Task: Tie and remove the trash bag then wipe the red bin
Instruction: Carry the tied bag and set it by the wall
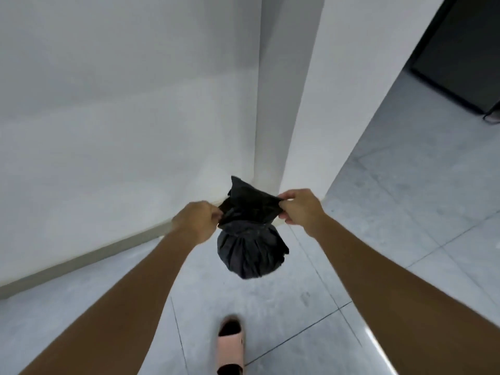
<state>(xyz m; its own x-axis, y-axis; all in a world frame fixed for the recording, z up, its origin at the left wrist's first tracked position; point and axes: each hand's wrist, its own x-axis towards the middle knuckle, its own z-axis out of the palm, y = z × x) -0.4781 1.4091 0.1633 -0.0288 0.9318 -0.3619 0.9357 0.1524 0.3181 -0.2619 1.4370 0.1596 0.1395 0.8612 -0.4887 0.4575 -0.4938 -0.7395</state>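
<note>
The fingers [284, 204] of the right hand [300, 209] are pressed together on the right edge of the black trash bag [250, 250], pinching a fold of its loose top just right of the frame's centre. The fingers [218, 212] of the left hand [196, 221] are curled shut on the opposite edge of the same loose top, pinching the plastic at the left; this hand is a little blurred, so each finger's placing cannot be told apart. Between the two hands the bag's upper part is stretched sideways into a flat, crumpled band, with one corner of plastic standing up above it. Below that band the bag narrows to a gathered neck and then swells into a round, full bundle, which hangs in the air in the middle of the frame, clear of the floor [378, 239].

Both bare forearms run from the lower corners of the frame up toward the centre. Under the bag, at the bottom centre, a foot in a pink slipper [230, 347] stands on the pale grey tiled floor. Behind the bag a white wall [121, 104] fills the upper left, meeting a white pillar [305, 90] at an inner corner directly behind the hands. In the upper right corner stands a dark cabinet [465, 50], well apart from the bag
</note>
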